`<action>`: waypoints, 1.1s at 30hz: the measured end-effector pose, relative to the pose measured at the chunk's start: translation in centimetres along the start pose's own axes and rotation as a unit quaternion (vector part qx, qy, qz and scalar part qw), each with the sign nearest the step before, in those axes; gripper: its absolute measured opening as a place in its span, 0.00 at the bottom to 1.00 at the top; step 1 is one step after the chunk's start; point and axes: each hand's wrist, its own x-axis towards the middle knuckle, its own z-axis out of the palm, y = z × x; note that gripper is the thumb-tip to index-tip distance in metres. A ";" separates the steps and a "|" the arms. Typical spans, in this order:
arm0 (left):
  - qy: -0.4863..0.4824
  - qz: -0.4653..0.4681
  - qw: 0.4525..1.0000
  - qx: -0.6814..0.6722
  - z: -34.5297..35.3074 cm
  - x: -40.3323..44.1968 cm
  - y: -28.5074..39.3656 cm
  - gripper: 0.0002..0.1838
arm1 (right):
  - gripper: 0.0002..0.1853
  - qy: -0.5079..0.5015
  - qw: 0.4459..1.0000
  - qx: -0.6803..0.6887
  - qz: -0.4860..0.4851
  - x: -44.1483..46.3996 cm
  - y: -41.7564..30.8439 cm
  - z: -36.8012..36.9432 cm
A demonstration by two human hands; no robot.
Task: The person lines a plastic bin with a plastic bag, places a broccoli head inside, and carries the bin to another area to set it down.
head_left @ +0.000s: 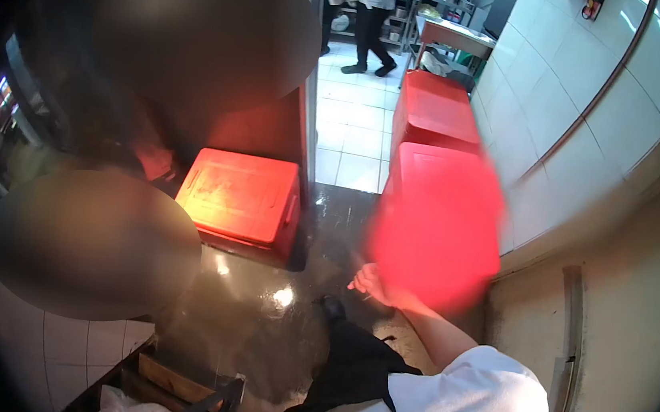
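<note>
My right hand (372, 284) hangs low at the end of my bare forearm, its fingers partly bent with the tips apart. I see nothing held in it. Just beyond it, in the head view, stands a red lidded box (443, 218), its near part blurred. The hand overlaps the box's lower left edge in view; whether they touch I cannot tell. Behind that box is a second red box (438, 109). Across the dark floor to the left sits another red box (241, 197), closed with a lid. My left hand is out of view.
The wet, dark floor (254, 311) leads through a doorway to white tiles (350, 128). A person in dark trousers (372, 37) walks there, near another person. A tiled wall (576, 79) bounds the right. At lower left stands a dark frame (221, 404) beside a whitish plastic bag (135, 411).
</note>
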 end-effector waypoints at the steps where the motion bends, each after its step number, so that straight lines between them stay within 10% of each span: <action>1: -0.012 -0.001 1.000 0.018 1.3 0.2 0.6 0.22 | 0.27 0.020 1.000 0.021 -0.004 -0.8 -0.3 -1.2; 16: -0.093 0.087 0.968 0.215 21.3 0.0 26.8 0.18 | 0.25 0.140 0.986 0.039 -0.085 -0.1 -14.8 -20.4; 33: -0.102 0.107 0.947 0.284 27.6 7.2 37.2 0.17 | 0.27 0.240 0.952 0.121 -0.143 -1.6 -16.5 -24.9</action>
